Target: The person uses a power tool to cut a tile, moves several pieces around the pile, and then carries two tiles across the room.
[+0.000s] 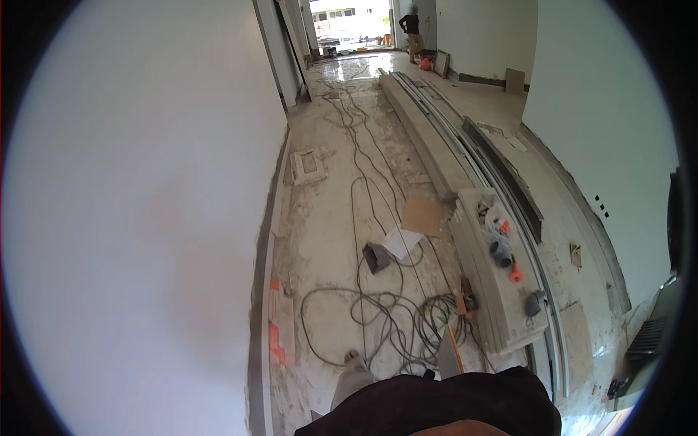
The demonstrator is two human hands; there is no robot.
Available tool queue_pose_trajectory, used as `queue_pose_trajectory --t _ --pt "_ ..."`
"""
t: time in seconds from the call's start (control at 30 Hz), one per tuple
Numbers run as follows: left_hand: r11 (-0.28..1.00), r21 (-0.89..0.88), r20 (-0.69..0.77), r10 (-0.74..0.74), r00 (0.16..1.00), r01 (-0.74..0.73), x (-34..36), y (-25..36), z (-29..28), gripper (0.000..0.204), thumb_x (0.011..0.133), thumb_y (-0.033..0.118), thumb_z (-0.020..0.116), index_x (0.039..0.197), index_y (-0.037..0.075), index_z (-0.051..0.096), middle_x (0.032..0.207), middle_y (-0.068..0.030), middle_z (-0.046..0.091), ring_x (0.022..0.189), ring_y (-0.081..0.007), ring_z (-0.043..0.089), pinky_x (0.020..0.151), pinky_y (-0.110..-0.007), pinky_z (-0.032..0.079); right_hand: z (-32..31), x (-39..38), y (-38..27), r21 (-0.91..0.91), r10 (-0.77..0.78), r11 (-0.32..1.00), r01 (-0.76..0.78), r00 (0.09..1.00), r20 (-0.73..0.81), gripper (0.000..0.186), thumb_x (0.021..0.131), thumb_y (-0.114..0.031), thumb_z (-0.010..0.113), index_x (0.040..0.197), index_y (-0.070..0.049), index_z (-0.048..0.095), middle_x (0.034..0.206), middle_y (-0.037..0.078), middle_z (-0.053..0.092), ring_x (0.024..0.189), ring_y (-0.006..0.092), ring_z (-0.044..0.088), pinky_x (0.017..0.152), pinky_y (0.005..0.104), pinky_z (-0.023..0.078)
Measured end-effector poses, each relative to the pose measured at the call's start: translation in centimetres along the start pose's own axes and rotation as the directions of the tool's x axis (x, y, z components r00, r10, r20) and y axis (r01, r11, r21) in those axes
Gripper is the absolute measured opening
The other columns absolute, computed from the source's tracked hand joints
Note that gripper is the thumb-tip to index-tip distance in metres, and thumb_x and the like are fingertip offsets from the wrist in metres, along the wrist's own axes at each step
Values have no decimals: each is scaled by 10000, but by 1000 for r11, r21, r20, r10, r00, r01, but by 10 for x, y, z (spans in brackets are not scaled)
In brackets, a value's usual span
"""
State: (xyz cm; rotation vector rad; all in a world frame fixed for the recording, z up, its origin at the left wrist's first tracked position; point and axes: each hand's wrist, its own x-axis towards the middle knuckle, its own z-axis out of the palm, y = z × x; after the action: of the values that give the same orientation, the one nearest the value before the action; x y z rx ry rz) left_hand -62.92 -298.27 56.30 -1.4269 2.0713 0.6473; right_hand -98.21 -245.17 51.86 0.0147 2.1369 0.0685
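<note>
Neither of my hands shows; my dark clothing (436, 403) fills the bottom edge, with a strip of bare skin (462, 429) below it, perhaps part of an arm. Just beyond the clothing juts a pale flat piece with an orange edge (454, 347); whether a hand holds it is hidden. One foot (353, 357) steps forward beside a tangle of dark cable (396, 320) on the dusty floor. To the right, a stack of long pale boards (494, 291) carries a clear plastic bag (496, 216), an orange fitting (515, 274) and a grey fitting (535, 303).
A grey box-shaped piece (376, 258), white paper (401, 243) and cardboard (424, 217) lie ahead. Long metal profiles (502, 174) run along the boards. A white wall (160, 218) bounds the left. Far off, a person (412, 33) stands near the bright opening.
</note>
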Motion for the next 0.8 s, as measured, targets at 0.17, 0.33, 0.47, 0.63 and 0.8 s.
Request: queue_pose_trajectory --t 0.17,0.33,0.47,0.63,0.8 --pt "998 34 8 56 998 -56 146 61 -132 456 558 281 723 936 47 623 940 -160 608 913 -288 576 805 -348 460 -151 32 -187 59 7 998 -3 998 -60 418 669 -379 616 938 -59 614 976 125 602 957 228 565 799 359 447" --pt "993 83 9 84 996 -84 288 124 -248 452 560 278 722 935 47 624 939 -160 608 913 -288 576 805 -348 460 -279 84 -362 115 -3 993 14 995 -97 404 672 -373 616 920 -55 616 960 128 605 940 235 570 789 370 449" --pt "989 127 25 71 997 -74 389 175 -323 449 561 276 721 934 47 624 939 -160 608 913 -288 576 804 -348 460 -365 146 -483 140 -18 990 31 995 -99 393 674 -368 616 906 -52 619 948 130 607 927 242 575 781 378 450" --pt "981 192 70 30 997 -43 492 246 -437 445 562 274 720 933 47 625 938 -161 608 913 -289 576 804 -348 460 -479 213 -623 156 -28 987 38 997 -68 380 676 -362 616 888 -48 621 932 133 610 910 250 581 771 389 453" --pt "969 246 257 -81 963 16 520 248 -465 442 563 271 719 932 47 625 938 -161 608 912 -289 576 804 -348 460 -515 234 -671 62 44 997 -47 998 47 367 679 -356 616 871 -43 624 917 136 612 893 257 587 761 400 455"
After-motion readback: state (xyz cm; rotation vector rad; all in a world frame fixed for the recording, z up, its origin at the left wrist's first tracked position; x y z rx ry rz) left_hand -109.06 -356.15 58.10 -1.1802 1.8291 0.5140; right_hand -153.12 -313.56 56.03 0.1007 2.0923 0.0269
